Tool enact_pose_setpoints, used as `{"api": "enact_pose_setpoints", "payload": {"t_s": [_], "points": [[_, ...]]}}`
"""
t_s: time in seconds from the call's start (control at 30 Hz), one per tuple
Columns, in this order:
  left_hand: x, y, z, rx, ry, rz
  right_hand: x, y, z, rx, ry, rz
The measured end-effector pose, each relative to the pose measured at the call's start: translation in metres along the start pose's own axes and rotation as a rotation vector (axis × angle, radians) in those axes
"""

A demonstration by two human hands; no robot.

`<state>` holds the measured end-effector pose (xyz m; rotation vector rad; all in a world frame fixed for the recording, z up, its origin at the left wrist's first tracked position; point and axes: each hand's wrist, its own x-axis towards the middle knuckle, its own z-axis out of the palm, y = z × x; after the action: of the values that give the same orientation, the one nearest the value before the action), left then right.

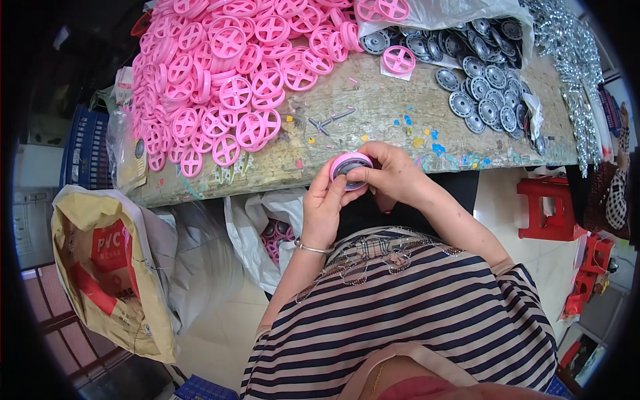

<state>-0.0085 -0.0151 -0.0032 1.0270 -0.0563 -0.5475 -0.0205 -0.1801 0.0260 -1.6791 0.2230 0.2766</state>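
Both my hands meet in front of me at the table's near edge, holding one small pink toy wheel (339, 162) with a dark grey hubcap (347, 166) set in its middle. My left hand (324, 203) grips the rim from the left and below. My right hand (393, 175) closes on it from the right, its thumb pressed on the hubcap. Beyond them, a large heap of pink spoked wheels (236, 92) covers the table's left and middle. Loose grey hubcaps (490, 93) lie at the right, many spilling from a white plastic bag (447, 15).
The worn, paint-flecked table (373, 100) bears a small pair of metal snips (325, 124). Silver tinsel (577, 87) hangs over its right end. An open paper sack (100, 267) stands at left, a white bag with pink-and-grey wheels (277, 237) below the edge, a red stool (548, 207) at right.
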Motion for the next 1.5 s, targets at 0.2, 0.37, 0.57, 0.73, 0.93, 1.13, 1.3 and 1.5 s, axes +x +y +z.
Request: {"api": "enact_pose_setpoints", "payload": {"t_s": [0.2, 0.37, 0.57, 0.73, 0.93, 1.13, 1.3, 1.5], "points": [[-0.005, 0.002, 0.000, 0.030, 0.006, 0.035, -0.002, -0.014, 0.003, -0.073, -0.034, 0.187], [-0.013, 0.012, -0.004, 0.035, 0.089, 0.047, 0.001, -0.013, 0.011, 0.006, -0.035, -0.004], [-0.061, 0.022, -0.087, 0.486, 0.460, 0.255, 0.048, 0.000, 0.013, -0.457, 0.044, -0.492], [-0.115, 0.002, -0.189, 1.347, 0.554, 0.060, 0.103, -0.028, 0.067, -0.725, 0.096, -0.747], [-0.101, 0.005, -0.157, 1.314, 0.584, 0.107, 0.136, -0.039, 0.098, -1.087, 0.111, -0.860], [-0.072, 0.015, -0.115, 1.129, 0.519, 0.314, 0.134, -0.023, 0.053, -1.254, 0.181, -0.815], [-0.042, 0.018, -0.082, 0.995, 0.408, 0.411, 0.110, -0.009, -0.004, -1.190, 0.372, -0.774], [0.004, 0.011, -0.021, 0.259, 0.100, 0.211, 0.037, -0.009, 0.009, -1.054, 0.277, -0.843]]}}
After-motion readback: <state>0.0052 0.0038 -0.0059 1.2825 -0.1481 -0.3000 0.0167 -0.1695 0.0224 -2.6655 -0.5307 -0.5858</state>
